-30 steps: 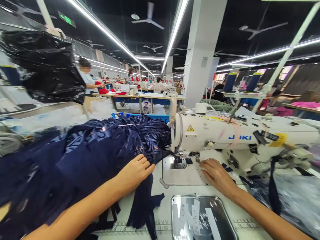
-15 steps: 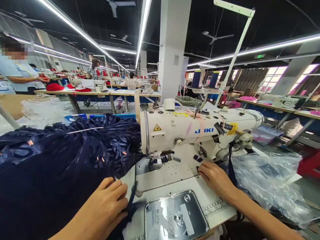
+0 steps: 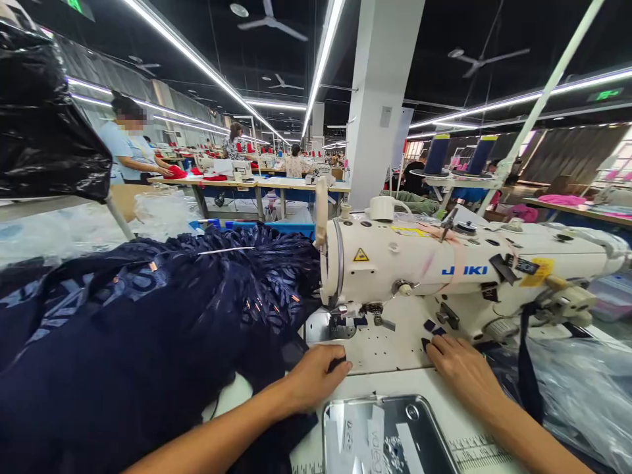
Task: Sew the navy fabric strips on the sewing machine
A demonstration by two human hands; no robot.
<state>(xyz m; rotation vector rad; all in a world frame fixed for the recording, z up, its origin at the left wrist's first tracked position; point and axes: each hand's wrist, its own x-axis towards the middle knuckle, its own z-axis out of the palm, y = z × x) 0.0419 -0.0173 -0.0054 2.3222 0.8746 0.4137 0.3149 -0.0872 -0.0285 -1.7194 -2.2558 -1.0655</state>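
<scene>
A white sewing machine (image 3: 419,257) stands across the middle of the view. In front of its needle area is my left hand (image 3: 320,375), its thumb and fingers closed on a small dark piece at the edge of the bed. My right hand (image 3: 457,362) rests on the machine bed (image 3: 390,342) at the right, fingertips bent down on small dark fabric pieces (image 3: 434,328). A big heap of navy garments (image 3: 162,342) lies left of the machine. Nearest me on the table is a metal tray (image 3: 434,428) with labels in it.
Clear plastic wrapping (image 3: 582,388) lies at the right. A black plastic bag (image 3: 44,112) hangs at the upper left. Behind the machine are navy thread cones (image 3: 437,157), a pillar (image 3: 382,99) and other work tables (image 3: 276,184) with people at them.
My left hand has moved from the garment edge toward the needle area and closed on a small dark piece. My right hand stays by the small pieces. The view has turned left.
</scene>
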